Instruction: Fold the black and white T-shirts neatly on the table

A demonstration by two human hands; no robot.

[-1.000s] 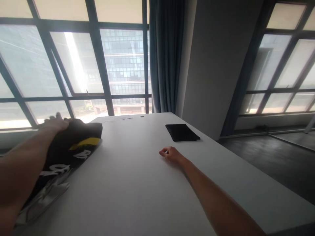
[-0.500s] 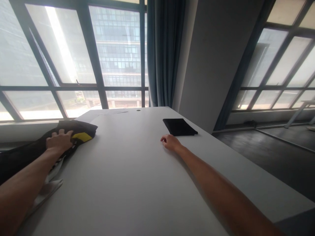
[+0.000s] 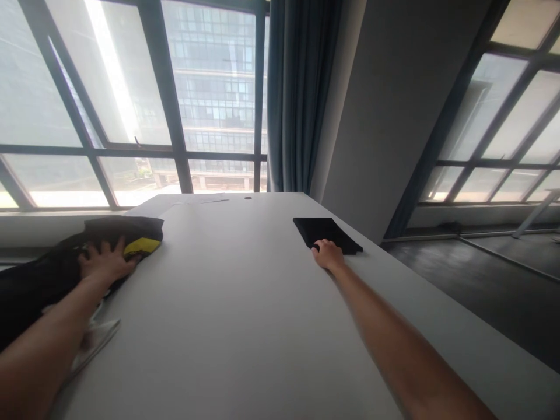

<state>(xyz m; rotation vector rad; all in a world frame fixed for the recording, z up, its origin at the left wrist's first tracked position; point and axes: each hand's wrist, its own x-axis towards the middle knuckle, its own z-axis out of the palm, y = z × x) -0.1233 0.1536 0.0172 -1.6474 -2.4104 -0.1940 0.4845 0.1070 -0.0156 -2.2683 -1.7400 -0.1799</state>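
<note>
So the right hand's fingers (image 3: 318, 248) are curled at the near edge of a flat, black, four-sided, cloth-looking piece (image 3: 321, 227); can't tell if they're actually pinching it or just resting there. Most of that piece lies beyond the right hand (image 3: 329, 255), up and a bit left of the knuckles, and that's clearly the nearer hand. Foreshortening hides which way its long axis runs, tbh. Left hand (image 3: 105, 262) is well apart from it, fingers splayed palm-down on a crumpled black sheet-like thing with a yellow patch (image 3: 126, 225), which runs long from the table's left edge toward the lower left. Some whitish, thin-looking material (image 3: 102, 335) pokes out near the left forearm. All this on a big white table (image 3: 227, 303), with a blue-grey fabric curtain (image 3: 291, 99) behind.
</note>
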